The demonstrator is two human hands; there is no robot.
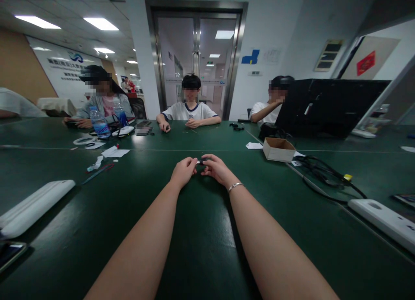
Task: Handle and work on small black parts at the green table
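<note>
Both my arms stretch forward over the dark green table (201,248). My left hand (183,171) and my right hand (215,168) meet at the table's middle, fingertips pinching a small dark object (201,162) between them. The object is too small to tell what it is. A thin bracelet (235,186) sits on my right wrist.
A small cardboard box (278,149) and black cables (320,172) lie to the right, with a white bar (384,218) nearer. Another white bar (34,205) and a phone (9,253) lie left. Three people sit across the table, beside water bottles (99,123) and an open laptop (327,106).
</note>
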